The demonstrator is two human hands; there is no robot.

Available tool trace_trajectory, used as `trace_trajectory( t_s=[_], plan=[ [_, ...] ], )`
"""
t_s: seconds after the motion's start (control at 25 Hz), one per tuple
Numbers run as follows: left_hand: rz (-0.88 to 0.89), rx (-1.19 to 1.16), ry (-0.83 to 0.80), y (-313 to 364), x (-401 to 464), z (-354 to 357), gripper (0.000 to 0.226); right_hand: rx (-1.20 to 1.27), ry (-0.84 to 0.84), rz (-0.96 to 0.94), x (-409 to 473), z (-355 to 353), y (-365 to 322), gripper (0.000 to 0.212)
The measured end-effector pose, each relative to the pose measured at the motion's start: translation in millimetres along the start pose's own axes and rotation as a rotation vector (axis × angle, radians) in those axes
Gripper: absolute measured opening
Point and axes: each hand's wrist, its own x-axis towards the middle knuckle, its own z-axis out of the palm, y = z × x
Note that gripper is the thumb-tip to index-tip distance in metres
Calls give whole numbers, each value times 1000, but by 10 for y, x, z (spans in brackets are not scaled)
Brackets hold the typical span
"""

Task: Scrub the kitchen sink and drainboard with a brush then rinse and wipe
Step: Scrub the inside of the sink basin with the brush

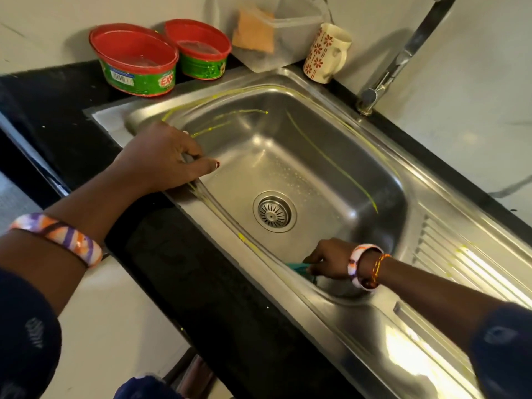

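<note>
The right hand (328,262) grips a teal brush (299,269) against the sink (288,156) wall at 6 o'clock — the left hand (161,156) rests open-fingered on the rim at 9 o'clock.

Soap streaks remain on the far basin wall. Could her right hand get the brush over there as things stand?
Probably yes: the right hand grips the teal brush at the near wall, and the basin between holds nothing.

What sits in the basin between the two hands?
In the head view, the drain lies on the basin floor between the left hand, resting on the sink rim, and the right hand, gripping the teal brush; otherwise bare steel.
</note>
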Motion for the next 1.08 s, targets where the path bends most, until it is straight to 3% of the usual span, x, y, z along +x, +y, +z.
trace_trajectory(
  t_s=[0.16,0.36,0.44,0.6,0.72,0.8,0.88,0.96,1.08],
  plan=[
    [7,-32,21,-11,-7,-1,56,-267,232,205,483,-400,480,36],
    [-8,-37,30,2,12,19,65,-175,361,328,1030,-785,746,34],
    [-9,-35,41,31,-11,-2,62,-132,296,346,967,-674,729,34],
    [18,-31,63,70,-18,-12,61,-11,-40,367,487,-304,691,28],
    [14,-37,64,39,-27,-6,62,99,-179,147,190,-100,127,13],
    [20,-30,64,14,-44,-12,63,3,-167,51,235,-141,-58,19],
    [13,-21,54,3,-20,1,61,-264,-189,75,335,-309,79,29],
    [-15,-2,39,3,7,14,51,-485,13,253,484,-485,439,30],
    [-18,11,64,-9,-4,24,44,-531,180,400,491,-504,638,35]
  ],
)
